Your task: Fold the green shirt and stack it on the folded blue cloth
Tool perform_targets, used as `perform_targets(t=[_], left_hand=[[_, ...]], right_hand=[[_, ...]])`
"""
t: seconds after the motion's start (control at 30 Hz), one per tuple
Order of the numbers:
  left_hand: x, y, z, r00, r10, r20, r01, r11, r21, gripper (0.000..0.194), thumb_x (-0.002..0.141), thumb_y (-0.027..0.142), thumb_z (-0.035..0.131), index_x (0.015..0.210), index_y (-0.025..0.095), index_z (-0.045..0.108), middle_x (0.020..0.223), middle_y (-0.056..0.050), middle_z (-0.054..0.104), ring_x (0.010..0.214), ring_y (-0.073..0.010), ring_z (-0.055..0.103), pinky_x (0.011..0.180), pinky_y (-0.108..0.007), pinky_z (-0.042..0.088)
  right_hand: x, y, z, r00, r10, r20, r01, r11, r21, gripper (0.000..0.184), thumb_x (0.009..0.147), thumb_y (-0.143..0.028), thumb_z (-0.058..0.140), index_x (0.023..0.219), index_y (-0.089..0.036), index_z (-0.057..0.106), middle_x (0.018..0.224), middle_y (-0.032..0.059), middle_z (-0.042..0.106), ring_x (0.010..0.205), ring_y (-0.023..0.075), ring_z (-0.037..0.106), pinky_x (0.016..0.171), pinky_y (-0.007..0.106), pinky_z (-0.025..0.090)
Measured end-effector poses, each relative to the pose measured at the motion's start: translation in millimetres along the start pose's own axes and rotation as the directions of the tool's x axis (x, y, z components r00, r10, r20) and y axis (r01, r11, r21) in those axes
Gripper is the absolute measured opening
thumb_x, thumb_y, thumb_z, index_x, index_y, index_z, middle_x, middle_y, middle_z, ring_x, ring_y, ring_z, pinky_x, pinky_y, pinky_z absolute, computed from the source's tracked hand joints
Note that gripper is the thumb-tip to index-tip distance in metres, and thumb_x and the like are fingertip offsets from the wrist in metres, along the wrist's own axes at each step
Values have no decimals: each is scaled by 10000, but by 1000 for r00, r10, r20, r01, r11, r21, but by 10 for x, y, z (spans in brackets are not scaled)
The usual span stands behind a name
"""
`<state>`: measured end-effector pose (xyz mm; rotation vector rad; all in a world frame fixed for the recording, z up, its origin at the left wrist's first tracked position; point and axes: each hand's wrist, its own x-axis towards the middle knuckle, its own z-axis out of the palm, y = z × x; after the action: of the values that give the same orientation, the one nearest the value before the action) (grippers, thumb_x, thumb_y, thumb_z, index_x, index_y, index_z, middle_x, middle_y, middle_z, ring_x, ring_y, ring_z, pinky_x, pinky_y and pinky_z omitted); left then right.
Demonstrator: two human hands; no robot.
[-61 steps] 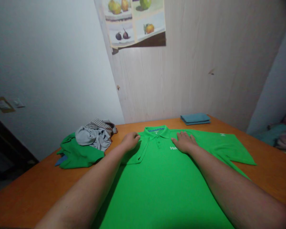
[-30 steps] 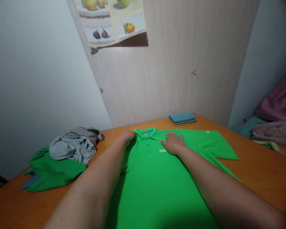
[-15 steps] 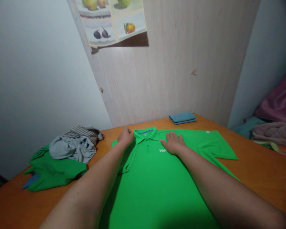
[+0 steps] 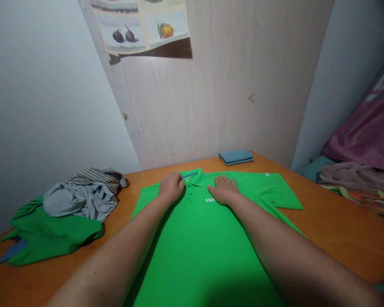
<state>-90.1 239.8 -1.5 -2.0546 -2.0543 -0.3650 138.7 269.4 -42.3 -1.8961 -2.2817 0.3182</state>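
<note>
At the far left, a white wall [image 4: 45, 94] rises behind an orange-brown counter [image 4: 333, 238]. On the counter's left side sits a loose heap of clothes: a bit of blue cloth [image 4: 13, 251] pokes out from under a crumpled green garment [image 4: 57, 236], with a grey garment [image 4: 83, 200] on top and a striped garment [image 4: 91, 179] behind. Next, a bare forearm reaches in from the bottom edge to the person's left hand [image 4: 171, 186], which is partly closed, fingers curled down over the collar area of a bright green polo shirt [image 4: 198, 243]; whether it pinches fabric cannot be told. Above hangs a poster of painted fruit [image 4: 141, 27], cut off at the top. The shirt lies front up in the middle of the counter, collar away from the person, its 2 short sleeves spread to either side. Right of the collar, the right hand [image 4: 224, 189] rests palm down on the chest, open, fingers spread, gripping nothing, beside white lettering [image 4: 210, 200]. Just behind the shirt is a flat, folded blue item [image 4: 236, 157]. At the far right are shiny pink fabric [image 4: 365, 128] and a pale pink cloth [image 4: 355, 175].
</note>
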Motion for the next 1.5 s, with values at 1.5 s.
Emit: perform_targets(t=[1.5], left_hand=[[-1109, 519, -170, 962, 265, 66, -256, 959, -125, 466, 988, 520, 417, 1153, 151, 649, 1237, -179, 649, 1142, -320, 605, 974, -425, 471]], right_hand=[[-36, 36, -254, 999, -33, -9, 32, 997, -70, 736, 1009, -569, 342, 1553, -74, 363, 1639, 205, 261, 1530, 334, 203, 1205, 495, 212]])
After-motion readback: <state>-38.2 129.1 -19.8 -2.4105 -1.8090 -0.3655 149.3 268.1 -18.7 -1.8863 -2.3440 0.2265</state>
